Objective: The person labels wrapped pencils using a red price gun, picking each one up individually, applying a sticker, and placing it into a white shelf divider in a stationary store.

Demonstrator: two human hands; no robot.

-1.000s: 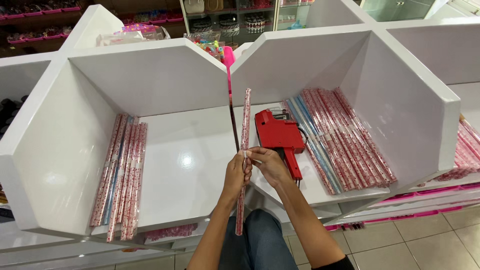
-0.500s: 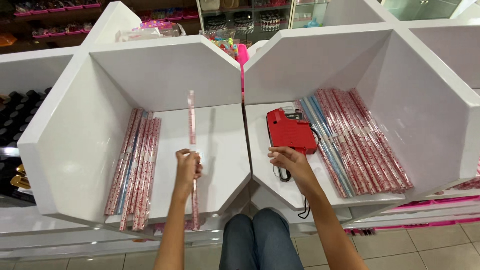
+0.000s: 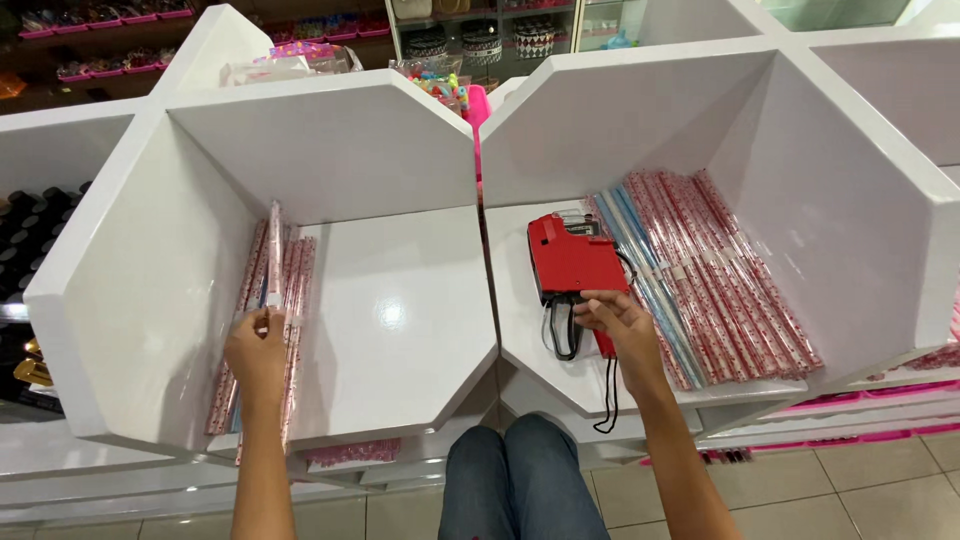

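Note:
My left hand (image 3: pixel 256 350) holds one long thin roll of pink patterned wrap (image 3: pixel 271 262) over the pile of like rolls (image 3: pixel 292 300) lying along the left side of the left white bin (image 3: pixel 395 320). My right hand (image 3: pixel 612 318) rests on the handle of a red price-label gun (image 3: pixel 568 260) that lies in the right white bin (image 3: pixel 850 230), its black cord hanging over the front edge. To the right of the gun lies a wide stack of pink and blue wrapped rolls (image 3: pixel 700 275).
The two bins have tall slanted white walls meeting at a pink divider (image 3: pixel 475 110). Shelves with small goods stand behind. Dark items sit at the far left (image 3: pixel 25 240). My knees (image 3: pixel 515 480) are under the bins, above a tiled floor.
My left hand has carried the roll from the middle over to the pile at the left. My right hand has let go of the roll and come onto the red label gun.

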